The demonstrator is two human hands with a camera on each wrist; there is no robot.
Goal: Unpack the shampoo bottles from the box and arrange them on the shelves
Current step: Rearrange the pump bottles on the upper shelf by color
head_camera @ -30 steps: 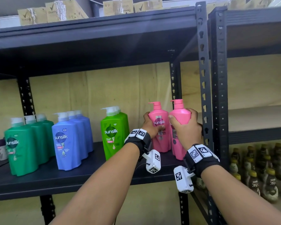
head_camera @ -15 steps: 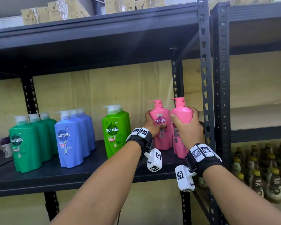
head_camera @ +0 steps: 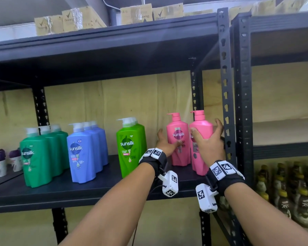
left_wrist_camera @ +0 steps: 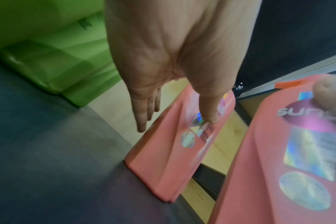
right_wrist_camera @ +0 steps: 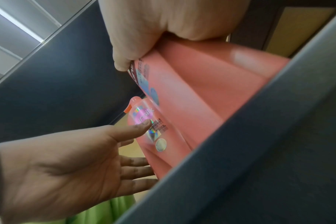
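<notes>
Since a second ago, left hand (head_camera: 164,143) loosened off the left pink plastic pump bottle (head_camera: 177,139): fingers had been wrapped round it, now straight, only the thumb tip touching the front label. Both pink bottles sat a little further back on the shelf.

Left pink bottle stood upright on the black metal shelf board (head_camera: 60,190), near the right rear post. Right pink plastic pump bottle (head_camera: 201,137) stood just beside it, apparently touching, though blur in the wrist views made that hard to confirm. Right hand (head_camera: 209,145) gripped this one: thumb on the front label, fingers curled round the far side next to the black perforated upright (head_camera: 226,96).

Left of the pink pair, with a gap: bright green pump bottles (head_camera: 131,148) in a row front to back, then blue pump bottles (head_camera: 82,153), then dark green pump bottles (head_camera: 36,157). Cardboard boxes (head_camera: 137,13) sat on the shelf above.
</notes>
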